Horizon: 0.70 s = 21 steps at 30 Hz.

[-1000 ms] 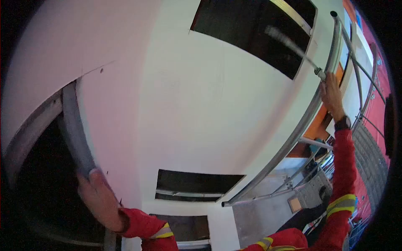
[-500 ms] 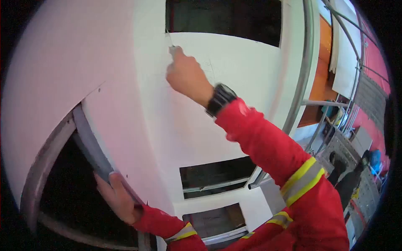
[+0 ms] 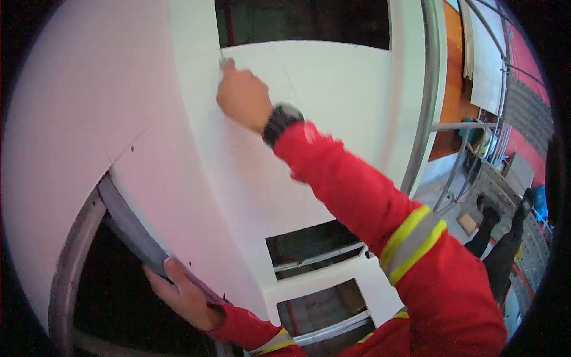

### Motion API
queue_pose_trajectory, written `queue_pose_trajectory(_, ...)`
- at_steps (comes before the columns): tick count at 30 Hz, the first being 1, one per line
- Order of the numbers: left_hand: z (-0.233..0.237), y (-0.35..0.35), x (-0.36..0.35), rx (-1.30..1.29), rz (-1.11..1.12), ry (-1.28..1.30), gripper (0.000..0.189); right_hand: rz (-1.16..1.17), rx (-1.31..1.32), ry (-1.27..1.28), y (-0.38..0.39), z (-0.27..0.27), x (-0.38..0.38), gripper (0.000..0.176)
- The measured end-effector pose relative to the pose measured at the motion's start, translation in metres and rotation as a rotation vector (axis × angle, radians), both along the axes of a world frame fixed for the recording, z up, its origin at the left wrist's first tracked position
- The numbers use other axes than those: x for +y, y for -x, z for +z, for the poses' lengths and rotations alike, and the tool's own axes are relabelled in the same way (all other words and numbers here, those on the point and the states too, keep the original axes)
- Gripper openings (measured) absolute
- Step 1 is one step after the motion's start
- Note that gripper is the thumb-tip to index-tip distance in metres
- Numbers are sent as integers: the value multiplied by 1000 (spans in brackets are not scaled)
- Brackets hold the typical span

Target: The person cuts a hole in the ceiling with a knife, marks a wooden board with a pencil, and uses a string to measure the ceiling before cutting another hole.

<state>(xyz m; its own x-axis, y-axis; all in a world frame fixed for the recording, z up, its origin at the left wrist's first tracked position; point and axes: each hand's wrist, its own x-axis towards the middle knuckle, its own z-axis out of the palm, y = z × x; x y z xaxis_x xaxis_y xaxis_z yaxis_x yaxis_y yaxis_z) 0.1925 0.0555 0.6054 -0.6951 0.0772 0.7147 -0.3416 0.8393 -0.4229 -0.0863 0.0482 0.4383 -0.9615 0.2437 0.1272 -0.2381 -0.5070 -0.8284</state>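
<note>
In the upper middle, my right hand [image 3: 244,98] is closed around what looks like a small grey utility knife [image 3: 225,62]. Its tip is at the lower left corner of the upper dark opening [image 3: 303,22] in the white wall panel [image 3: 339,89]. My palm hides most of the handle. Lower left, my left hand [image 3: 184,294] grips the grey edge [image 3: 140,235] of an opening in the pinkish-white board [image 3: 148,172]. Its thumb lies by the board face and the fingers reach toward the dark gap.
Lower openings [image 3: 318,250] with pale bars cut through the white wall. A metal scaffold pole [image 3: 427,101] runs down on the right. Beyond it are a perforated metal platform [image 3: 529,238], my dark-clad legs [image 3: 505,262] and an orange panel [image 3: 450,77].
My right hand and the knife have moved closer to the opening's corner, so less of the blade shows. My left hand keeps hold of the board edge while the view has shifted slightly.
</note>
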Motion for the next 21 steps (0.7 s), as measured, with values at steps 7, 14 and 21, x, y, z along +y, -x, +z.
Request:
queue_pose_trajectory(7, -2, -2, 4, 29, 56, 58, 65, 73, -4, -94, -44, -4, 11, 49)
queue_pose_trajectory(14, -1, -3, 7, -17, -11, -23, 69, -30, -38, -38, -6, 6, -9, 52)
queue_pose_trajectory(21, -2, 2, 3, -38, -48, 13, 68, -235, -56, -19, 22, 1, -25, 28)
